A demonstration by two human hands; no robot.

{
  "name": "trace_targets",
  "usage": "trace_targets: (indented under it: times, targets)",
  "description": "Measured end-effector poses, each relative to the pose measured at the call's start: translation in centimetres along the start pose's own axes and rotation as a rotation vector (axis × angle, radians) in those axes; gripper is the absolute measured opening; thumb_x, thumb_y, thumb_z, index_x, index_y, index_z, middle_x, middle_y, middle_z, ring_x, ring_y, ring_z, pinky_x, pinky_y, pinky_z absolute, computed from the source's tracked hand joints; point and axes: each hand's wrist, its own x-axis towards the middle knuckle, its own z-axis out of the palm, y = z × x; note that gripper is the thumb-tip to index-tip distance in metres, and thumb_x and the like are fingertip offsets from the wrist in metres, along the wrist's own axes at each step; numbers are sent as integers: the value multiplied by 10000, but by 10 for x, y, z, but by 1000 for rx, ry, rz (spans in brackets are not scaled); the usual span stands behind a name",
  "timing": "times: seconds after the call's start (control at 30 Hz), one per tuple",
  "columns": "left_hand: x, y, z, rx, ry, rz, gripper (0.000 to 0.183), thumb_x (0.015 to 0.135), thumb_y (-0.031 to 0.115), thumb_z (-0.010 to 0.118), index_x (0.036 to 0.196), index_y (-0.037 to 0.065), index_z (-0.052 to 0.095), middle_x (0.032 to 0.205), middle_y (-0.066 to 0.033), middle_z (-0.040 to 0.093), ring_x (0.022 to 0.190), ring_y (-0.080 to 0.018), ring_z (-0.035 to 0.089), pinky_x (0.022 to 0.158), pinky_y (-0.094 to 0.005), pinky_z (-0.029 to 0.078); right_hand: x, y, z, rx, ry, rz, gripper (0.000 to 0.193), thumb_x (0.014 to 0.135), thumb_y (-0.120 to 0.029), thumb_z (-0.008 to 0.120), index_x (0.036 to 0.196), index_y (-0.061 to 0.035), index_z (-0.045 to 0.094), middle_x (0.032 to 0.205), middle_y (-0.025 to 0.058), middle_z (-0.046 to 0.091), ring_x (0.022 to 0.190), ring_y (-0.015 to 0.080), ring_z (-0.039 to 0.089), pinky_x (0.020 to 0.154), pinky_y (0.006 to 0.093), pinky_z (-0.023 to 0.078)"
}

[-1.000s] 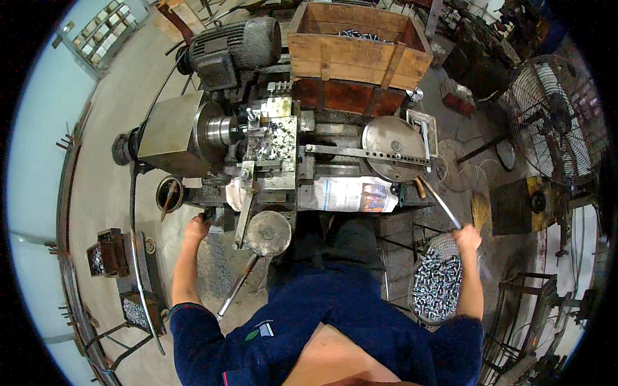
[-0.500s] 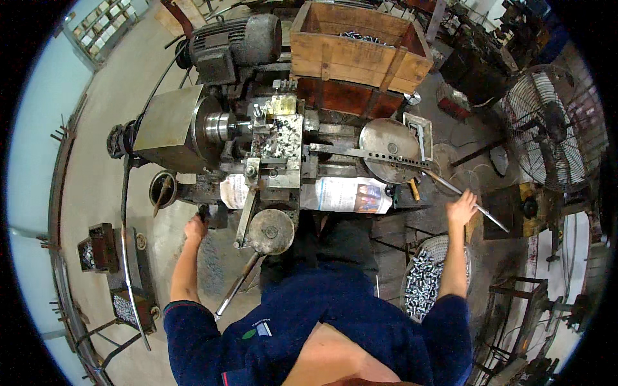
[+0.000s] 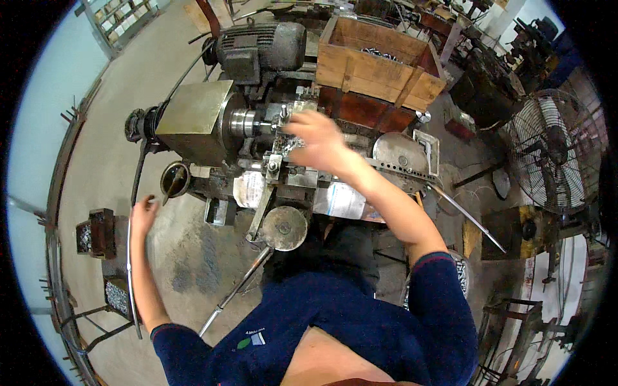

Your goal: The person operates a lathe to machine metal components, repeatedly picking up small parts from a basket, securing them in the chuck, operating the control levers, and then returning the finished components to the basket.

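Observation:
My right hand (image 3: 317,141) is blurred over the lathe's tool slide (image 3: 296,177), reaching toward the tool post (image 3: 284,114). Its fingers are apart, and I see nothing in them. Part of the slide, which is strewn with metal chips, is hidden beneath it. The shiny chuck (image 3: 242,123) is just left of these fingers. Off to the left, my left hand (image 3: 145,213) is raised beside a long metal rod (image 3: 130,264). Its fingers curl loosely, apart from the thumb, with nothing visible in them. A pot with a brush (image 3: 176,181) stands near this hand.
Behind the lathe are a motor (image 3: 262,48) and a wooden crate (image 3: 386,64) of metal parts. A long handle (image 3: 467,217) juts out at right, above a basket of small parts (image 3: 462,273). A large fan (image 3: 547,151) stands far right. Small metal bins (image 3: 96,235) sit at left.
My right hand has let go of the long handle and swung left over the tool slide. My left hand has moved left, away from the lathe's front, to beside the rod. The view has turned slightly.

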Motion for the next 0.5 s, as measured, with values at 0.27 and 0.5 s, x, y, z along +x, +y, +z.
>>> trace_targets:
  times: [0.27, 0.5]
  targets:
    - [-86, -106, -41, 194, 367, -379, 543, 873, 490, 423, 984, -10, 601, 881, -224, 618, 850, -391, 583, 708, -436, 449, 84, -15, 75, -385, -598, 107, 221, 613, -217, 647, 809, -123, 688, 914, 70, 647, 932, 246, 560, 844, 358, 400]
    - [-136, 45, 16, 301, 389, -429, 479, 778, 474, 562, 783, -5, 568, 747, -186, 608, 744, -381, 590, 668, -450, 448, 78, -5, 83, -326, -572, 104, 212, 594, -205, 666, 778, -101, 688, 876, 105, 648, 890, 270, 574, 831, 347, 420]
